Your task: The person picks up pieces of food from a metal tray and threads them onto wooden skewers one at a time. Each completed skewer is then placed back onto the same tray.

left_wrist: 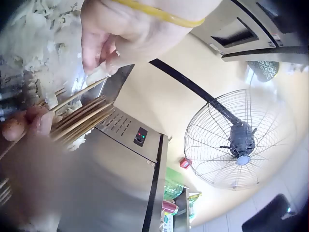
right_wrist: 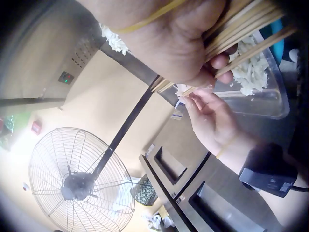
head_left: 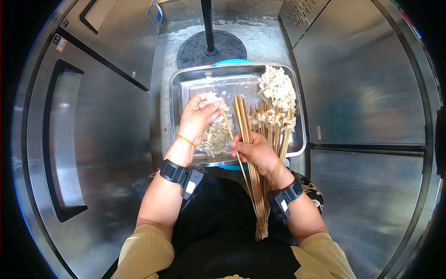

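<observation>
A metal tray (head_left: 188, 83) lies in front of me, holding loose pale, flat food pieces (head_left: 214, 139). My left hand (head_left: 194, 118) pinches a whitish piece (head_left: 213, 97) between thumb and fingers at the upper tip of a single bamboo skewer (head_left: 227, 122). Thumb and fingers of my right hand (head_left: 258, 154) hold that skewer lower down. The same hand also grips a thick bundle of bare skewers (head_left: 261, 211), whose lower ends reach back toward my lap. In the right wrist view, the left fingertips meet the skewer's tip.
Loaded skewers (head_left: 277, 88) topped with pale pieces lie along the tray's right side. A blue rim (head_left: 232, 61) shows beneath the tray. Behind it stands a fan's round base (head_left: 186, 51) with its pole. Steel cabinets (head_left: 111, 139) flank both sides, and a wire fan (left_wrist: 241, 137) rises above.
</observation>
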Demonstrator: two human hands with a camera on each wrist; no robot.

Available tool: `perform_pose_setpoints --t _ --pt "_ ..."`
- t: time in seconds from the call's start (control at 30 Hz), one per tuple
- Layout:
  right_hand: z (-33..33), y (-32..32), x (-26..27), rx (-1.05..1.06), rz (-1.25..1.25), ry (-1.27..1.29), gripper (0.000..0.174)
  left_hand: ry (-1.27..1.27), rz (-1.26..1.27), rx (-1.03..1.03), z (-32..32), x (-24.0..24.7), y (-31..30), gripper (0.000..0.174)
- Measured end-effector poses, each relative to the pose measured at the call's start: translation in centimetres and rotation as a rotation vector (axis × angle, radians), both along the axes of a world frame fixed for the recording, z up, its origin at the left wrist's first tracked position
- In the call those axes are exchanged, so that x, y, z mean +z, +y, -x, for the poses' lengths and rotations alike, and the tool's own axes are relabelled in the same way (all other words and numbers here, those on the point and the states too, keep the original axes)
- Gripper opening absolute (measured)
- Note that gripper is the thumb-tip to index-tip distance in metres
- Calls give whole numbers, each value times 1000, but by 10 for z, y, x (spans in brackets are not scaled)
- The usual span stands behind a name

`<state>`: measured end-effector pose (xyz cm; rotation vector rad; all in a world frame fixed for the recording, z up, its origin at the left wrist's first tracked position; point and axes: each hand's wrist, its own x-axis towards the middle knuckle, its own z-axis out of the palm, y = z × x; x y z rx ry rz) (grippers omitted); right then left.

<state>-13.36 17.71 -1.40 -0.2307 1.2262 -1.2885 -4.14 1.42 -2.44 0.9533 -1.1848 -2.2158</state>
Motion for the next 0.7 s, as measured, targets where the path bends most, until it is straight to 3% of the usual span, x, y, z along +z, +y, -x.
perform_pose_setpoints --t 0.7 --pt "-2 -2 0 18 5 -8 12 -24 119 60 4 11 1 13"
